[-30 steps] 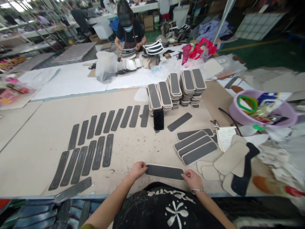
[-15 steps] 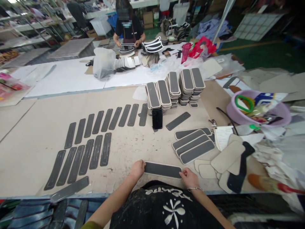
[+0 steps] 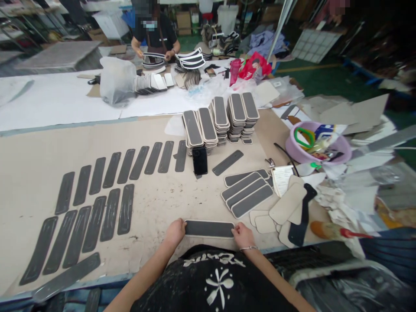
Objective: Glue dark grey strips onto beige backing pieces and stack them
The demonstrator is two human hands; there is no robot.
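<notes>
A long dark grey panel with a beige border (image 3: 209, 229) lies crosswise close to my body, at the table's near edge. My left hand (image 3: 176, 231) pinches its left end, and my right hand (image 3: 243, 236) pinches its right end. To the right, several like bordered panels (image 3: 250, 197) overlap in a loose pile. Off to the left, dark strips with a glossy film (image 3: 94, 223) are laid out in two slanting rows. One more strip (image 3: 66, 277) hangs over the front edge.
Tall stacks of bordered panels (image 3: 199, 128) stand beyond a black phone (image 3: 199, 161). Rightward are beige cut pieces (image 3: 287, 206), an orange bottle with a red nozzle (image 3: 325, 230) and a purple basin (image 3: 292, 149). A co-worker (image 3: 154, 32) handles curved pieces across the table.
My view has turned to the right, so everything appears shifted left. Both hands stay on the two ends of the panel, which now looks more level.
</notes>
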